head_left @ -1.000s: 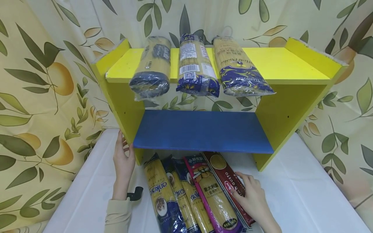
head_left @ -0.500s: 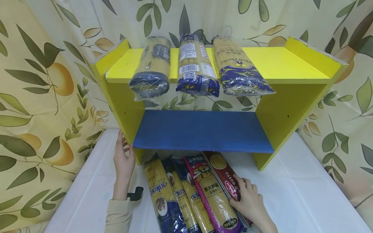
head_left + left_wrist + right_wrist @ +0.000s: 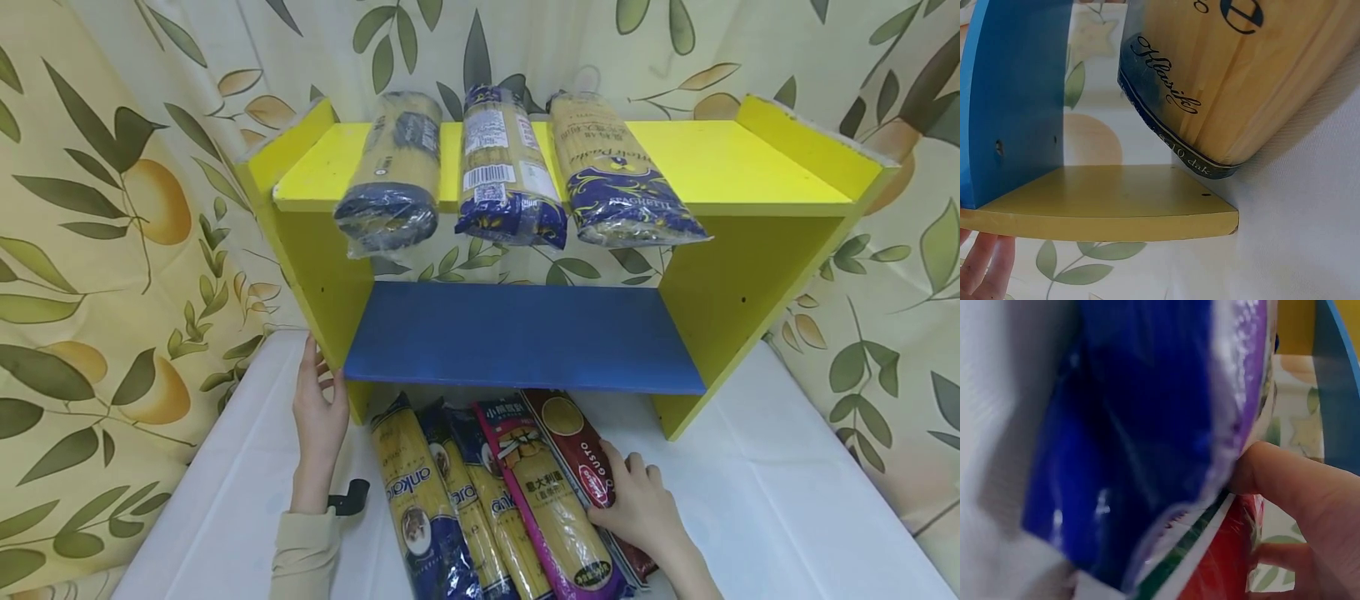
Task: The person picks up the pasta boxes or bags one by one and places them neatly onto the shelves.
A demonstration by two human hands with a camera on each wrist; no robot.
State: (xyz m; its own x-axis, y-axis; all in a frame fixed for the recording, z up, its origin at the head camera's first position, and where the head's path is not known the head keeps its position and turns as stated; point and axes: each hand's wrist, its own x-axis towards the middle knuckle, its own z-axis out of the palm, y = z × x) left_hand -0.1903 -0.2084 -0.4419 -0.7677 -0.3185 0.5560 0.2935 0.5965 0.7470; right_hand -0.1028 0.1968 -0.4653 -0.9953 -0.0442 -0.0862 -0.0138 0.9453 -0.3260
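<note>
In the head view my right hand [image 3: 641,504] grips a dark red pasta pack [image 3: 566,429], thumb along its left side and fingers over its right. The right wrist view has the thumb between this red pack [image 3: 1216,556] and a purple-edged pack [image 3: 1250,375]. My left hand [image 3: 318,417] touches the left side panel of a yellow and blue shelf unit [image 3: 330,275] with its fingers extended. Fingers [image 3: 994,262] rest on the panel's outer face in the left wrist view. A pink-edged spaghetti pack [image 3: 555,500] lies left of the red one.
Several blue-ended pasta packs, including an "ankara" pack [image 3: 412,492], lie below the blue board [image 3: 517,337]. Three pasta packs, one with a blue "spaghetti" end [image 3: 622,179], overhang the yellow top's front edge. A white cloth [image 3: 787,500] covers the table; a black curved object [image 3: 348,500] sits by the left wrist.
My right hand has shifted slightly left, and its thumb has come in against the red pack's left side. My left hand and the shelf unit stay where they were.
</note>
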